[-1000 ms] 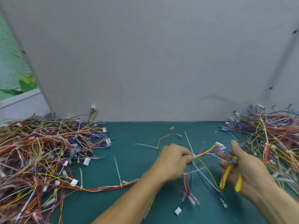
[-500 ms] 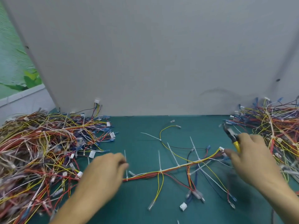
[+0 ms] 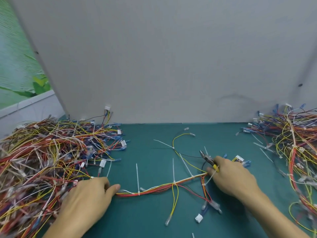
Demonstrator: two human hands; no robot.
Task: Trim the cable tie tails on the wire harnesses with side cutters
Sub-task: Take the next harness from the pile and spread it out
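One wire harness [image 3: 161, 186] of red, yellow and white wires lies stretched across the green mat. Several white cable tie tails [image 3: 137, 177] stick up from it. My left hand [image 3: 89, 196] pinches the harness's left end at the mat. My right hand [image 3: 231, 177] rests over the harness's right part and grips the yellow-handled side cutters [image 3: 208, 159]. The cutter jaws point up and left, slightly parted, close to a tie tail.
A big tangled heap of harnesses [image 3: 42, 160] fills the left of the mat. A second heap [image 3: 291, 145] lies at the right. A grey board [image 3: 163, 57] stands upright behind. The green mat [image 3: 154, 220] shows between the heaps, with loose connectors on it.
The harness has been pulled out straight across the mat. My left hand slid left to its end, and my right hand with the cutters moved left and down onto the harness.
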